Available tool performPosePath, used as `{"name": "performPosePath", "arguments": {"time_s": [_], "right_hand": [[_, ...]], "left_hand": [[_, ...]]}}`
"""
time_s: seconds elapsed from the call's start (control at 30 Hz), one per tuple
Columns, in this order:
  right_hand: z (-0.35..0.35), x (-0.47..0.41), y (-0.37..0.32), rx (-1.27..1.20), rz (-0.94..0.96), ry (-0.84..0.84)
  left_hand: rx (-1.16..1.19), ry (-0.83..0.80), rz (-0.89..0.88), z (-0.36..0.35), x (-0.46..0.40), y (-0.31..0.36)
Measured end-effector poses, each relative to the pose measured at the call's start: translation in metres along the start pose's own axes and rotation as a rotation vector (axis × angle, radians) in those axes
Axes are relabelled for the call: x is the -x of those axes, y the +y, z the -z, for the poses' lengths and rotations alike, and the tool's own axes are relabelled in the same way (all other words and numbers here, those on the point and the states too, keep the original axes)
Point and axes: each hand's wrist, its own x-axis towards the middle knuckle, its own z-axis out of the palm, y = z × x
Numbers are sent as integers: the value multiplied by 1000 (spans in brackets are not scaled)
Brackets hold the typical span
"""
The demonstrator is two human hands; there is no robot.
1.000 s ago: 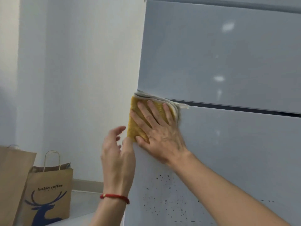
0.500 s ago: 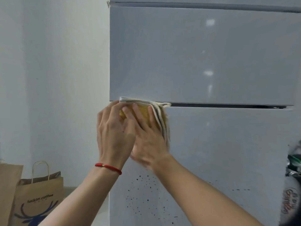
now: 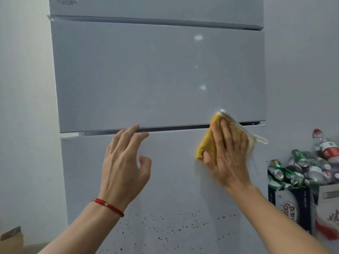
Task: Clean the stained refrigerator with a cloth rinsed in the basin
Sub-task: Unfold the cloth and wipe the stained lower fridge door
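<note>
Yellow cloth point(image 3: 208, 142), folded with pale edging showing along its upper right side, lies flat against the refrigerator point(image 3: 157, 79) under the right hand point(image 3: 228, 154). That grip is a flat press — the fingers stretched straight over the cloth, the thumb against its lower left corner, nothing curled round it. The cloth sits at the dark seam point(image 3: 174, 128) between the two door panels, its top corner lapping just above the seam, most of it below, near the seam's right end. A pale loop of the edging sticks out to the right of the fingers.

Left of the cloth along the same seam, well apart from it, the left hand point(image 3: 124, 165) hovers with fingers spread and loosely bent, holding nothing; its fingertips reach the seam line, though whether they touch the door I cannot tell. A red bracelet point(image 3: 108, 207) circles that wrist.

Below the seam, low on the lower panel, dark specks point(image 3: 176, 228) scatter across the white surface — well below both hands. Right of the refrigerator, a box point(image 3: 289, 206) heaped with crushed cans point(image 3: 293, 173) stands with a plastic bottle point(image 3: 326, 149) on top.
</note>
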Motion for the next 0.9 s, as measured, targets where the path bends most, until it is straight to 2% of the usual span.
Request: {"name": "performPosePath", "arguments": {"time_s": [0.13,0.2,0.23,0.3,0.37,0.4,0.43,0.53,0.6,0.7,0.83,0.9], "right_hand": [[0,-9,-10,-143,-400,36],[3,-15,-43,-159,-433,-1],[4,-16,-59,-158,-350,-34],[7,-14,-74,-129,-35,-90],[13,-13,-56,-80,232,-124],[14,-14,-37,-61,268,-124],[13,-12,-15,-56,215,-122],[14,-1,49,-119,-217,-111],[15,6,71,-185,-356,-132],[12,11,53,-281,-497,-109],[4,12,4,-412,-925,-39],[3,7,-28,-405,-933,-56]], "left_hand": [[11,-41,3,-3,1,4],[6,-96,-30,-8,2,12],[-8,-133,-70,-12,2,18],[-20,-189,-145,-21,1,34],[-4,-210,-181,-29,0,49],[0,-210,-182,-32,1,52],[2,-209,-176,-32,3,52],[-26,-192,-161,-26,10,34],[-53,-188,-155,-19,16,19],[-36,-148,-79,-9,27,2],[23,-98,36,-2,49,-3],[51,-84,61,-4,56,-1]]}}
